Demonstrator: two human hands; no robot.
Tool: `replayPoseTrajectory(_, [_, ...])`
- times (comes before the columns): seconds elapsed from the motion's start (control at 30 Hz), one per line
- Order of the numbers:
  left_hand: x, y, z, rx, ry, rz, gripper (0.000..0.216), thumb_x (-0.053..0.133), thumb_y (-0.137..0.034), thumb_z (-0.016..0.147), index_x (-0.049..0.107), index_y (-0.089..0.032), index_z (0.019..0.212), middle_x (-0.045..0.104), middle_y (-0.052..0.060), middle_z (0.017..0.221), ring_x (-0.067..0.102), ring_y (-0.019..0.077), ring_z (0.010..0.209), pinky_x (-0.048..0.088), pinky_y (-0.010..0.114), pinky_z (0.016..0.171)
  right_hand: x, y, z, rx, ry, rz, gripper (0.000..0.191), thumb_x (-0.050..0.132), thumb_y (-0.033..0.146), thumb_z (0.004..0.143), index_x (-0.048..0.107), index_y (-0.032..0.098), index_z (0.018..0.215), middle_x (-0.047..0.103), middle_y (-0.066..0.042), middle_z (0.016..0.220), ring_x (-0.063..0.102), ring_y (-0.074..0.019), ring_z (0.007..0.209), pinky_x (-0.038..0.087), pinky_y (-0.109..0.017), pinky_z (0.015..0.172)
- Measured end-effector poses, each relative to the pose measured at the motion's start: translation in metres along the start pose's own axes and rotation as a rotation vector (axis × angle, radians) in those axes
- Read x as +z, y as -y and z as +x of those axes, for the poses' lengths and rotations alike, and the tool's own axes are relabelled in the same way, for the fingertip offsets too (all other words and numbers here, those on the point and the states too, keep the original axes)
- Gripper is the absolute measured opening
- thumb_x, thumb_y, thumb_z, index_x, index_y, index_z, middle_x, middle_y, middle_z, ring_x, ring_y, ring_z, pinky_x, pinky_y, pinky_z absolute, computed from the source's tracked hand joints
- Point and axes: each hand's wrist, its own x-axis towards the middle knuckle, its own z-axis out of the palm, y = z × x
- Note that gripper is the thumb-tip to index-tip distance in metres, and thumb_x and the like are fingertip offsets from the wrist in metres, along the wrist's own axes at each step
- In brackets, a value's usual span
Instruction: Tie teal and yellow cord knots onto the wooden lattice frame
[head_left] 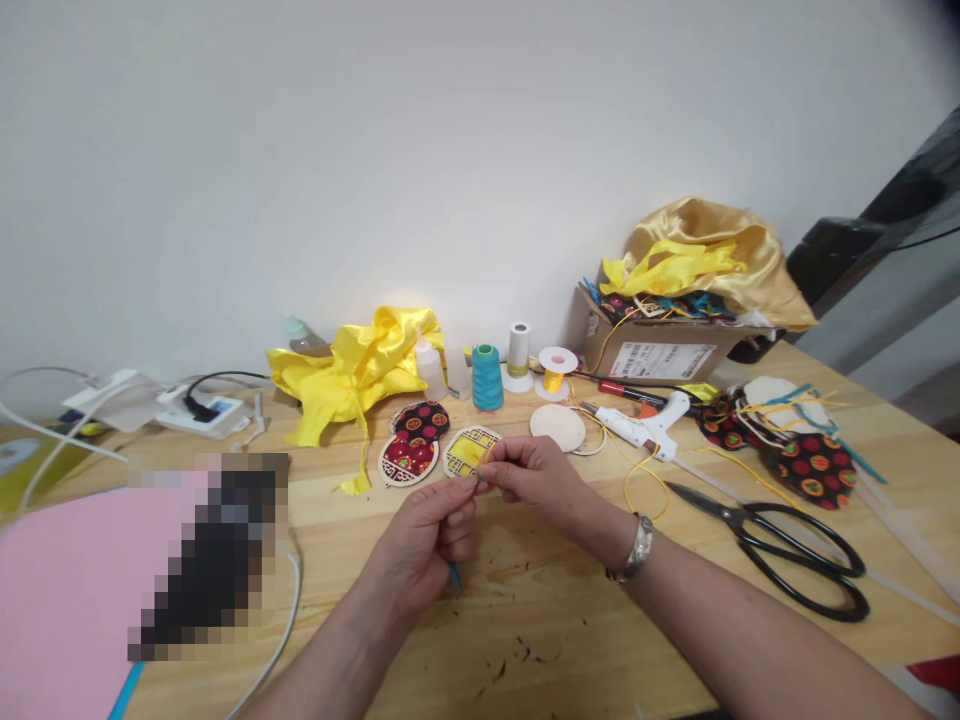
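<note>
My left hand and my right hand meet at the fingertips over the table, both closed in a pinch. A teal cord hangs out below my left hand, and a bit of teal shows between the fingertips. By my right fingertips is a thin orange-yellow strand; what that hand grips is mostly hidden. Just behind them lies a round wooden lattice piece with yellow fabric, partly covered by my right hand. To its left rests a gourd-shaped piece in dark red patterned fabric.
Black-handled scissors and a white glue gun lie right. Behind stand a teal thread cone, a yellow cord spool and bottles. Yellow satin is back left; a cardboard box holds fabric back right.
</note>
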Motion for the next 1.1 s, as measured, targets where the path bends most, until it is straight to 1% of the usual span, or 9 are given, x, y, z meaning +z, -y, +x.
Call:
replayPoseTrajectory(0.2, [0.001,-0.001,-0.001,0.002,-0.002,-0.001,0.021,0.071,-0.025,0.065,0.055,-0.013,0.061,0.030,-0.010,0.045,0.016,0.0016,0.038,0.013,0.015,0.036,0.000,0.000,-0.001,-0.004,-0.002,0.008,0.012,0.060,0.024,0.070,0.057,0.015,0.063,0.047,0.006,0.053,0.037,-0.0054,0.049,0.029,-0.019,0.046])
replayPoseTrajectory(0.33, [0.002,0.000,-0.002,0.021,-0.011,0.016,0.022,0.072,-0.026,0.064,0.055,-0.013,0.061,0.031,-0.010,0.044,0.017,0.0017,0.038,0.013,0.015,0.036,0.000,0.000,-0.001,-0.001,0.000,0.015,0.013,0.061,0.025,0.070,0.057,0.015,0.063,0.048,0.005,0.054,0.039,-0.0056,0.049,0.030,-0.019,0.047])
replayPoseTrajectory(0.5, [0.003,0.000,-0.002,0.106,-0.047,0.065,0.018,0.072,-0.025,0.065,0.059,-0.013,0.064,0.037,-0.009,0.044,0.021,0.0023,0.039,0.015,0.015,0.037,-0.001,-0.004,0.001,0.016,0.011,0.024,0.014,0.062,0.027,0.071,0.060,0.014,0.067,0.050,0.005,0.056,0.039,-0.0055,0.050,0.031,-0.019,0.047])
replayPoseTrajectory(0.6, [0.004,-0.001,-0.002,0.177,-0.080,0.093,0.018,0.071,-0.026,0.066,0.060,-0.013,0.063,0.039,-0.008,0.045,0.023,0.0025,0.040,0.016,0.016,0.037,-0.002,-0.007,0.002,0.026,0.030,0.006,0.014,0.061,0.027,0.072,0.065,0.015,0.077,0.053,0.004,0.058,0.039,-0.0057,0.050,0.033,-0.020,0.049])
replayPoseTrajectory(0.73, [0.005,-0.002,-0.002,0.267,-0.142,0.121,0.018,0.073,-0.027,0.063,0.062,-0.013,0.063,0.040,-0.008,0.045,0.024,0.0024,0.039,0.017,0.016,0.037,-0.001,-0.010,0.001,-0.063,0.039,-0.239,0.015,0.056,0.024,0.077,0.069,0.017,0.081,0.056,0.004,0.057,0.044,-0.0077,0.052,0.035,-0.021,0.052])
replayPoseTrajectory(0.83, [0.004,-0.002,-0.001,0.330,-0.205,0.144,0.019,0.075,-0.028,0.061,0.065,-0.013,0.067,0.042,-0.008,0.046,0.026,0.0021,0.039,0.017,0.017,0.037,0.000,-0.009,-0.003,-0.173,0.022,-0.429,0.018,0.052,0.019,0.081,0.069,0.020,0.083,0.065,0.001,0.068,0.053,-0.0101,0.060,0.039,-0.022,0.059])
replayPoseTrajectory(0.9, [0.004,-0.001,0.000,0.361,-0.238,0.158,0.021,0.075,-0.029,0.060,0.066,-0.013,0.070,0.045,-0.007,0.047,0.028,0.0022,0.039,0.017,0.017,0.038,0.002,-0.009,-0.006,-0.244,-0.004,-0.565,0.019,0.050,0.019,0.083,0.068,0.020,0.084,0.068,-0.001,0.077,0.057,-0.0118,0.068,0.040,-0.023,0.064])
replayPoseTrajectory(1.0, [0.003,0.000,0.001,0.394,-0.282,0.210,0.023,0.075,-0.031,0.060,0.068,-0.013,0.073,0.046,-0.007,0.046,0.031,0.0034,0.041,0.019,0.017,0.039,0.004,-0.009,-0.010,-0.344,-0.004,-0.823,0.022,0.045,0.021,0.088,0.065,0.016,0.084,0.067,-0.005,0.080,0.057,-0.0139,0.072,0.039,-0.025,0.066])
replayPoseTrajectory(1.1, [0.002,0.000,-0.001,0.440,-0.322,0.335,0.022,0.072,-0.034,0.064,0.068,-0.014,0.073,0.044,-0.007,0.046,0.032,0.0047,0.043,0.021,0.018,0.041,0.006,-0.011,-0.015,-0.446,0.016,-1.090,0.021,0.041,0.020,0.089,0.060,0.015,0.084,0.063,-0.006,0.078,0.054,-0.0145,0.069,0.035,-0.026,0.060])
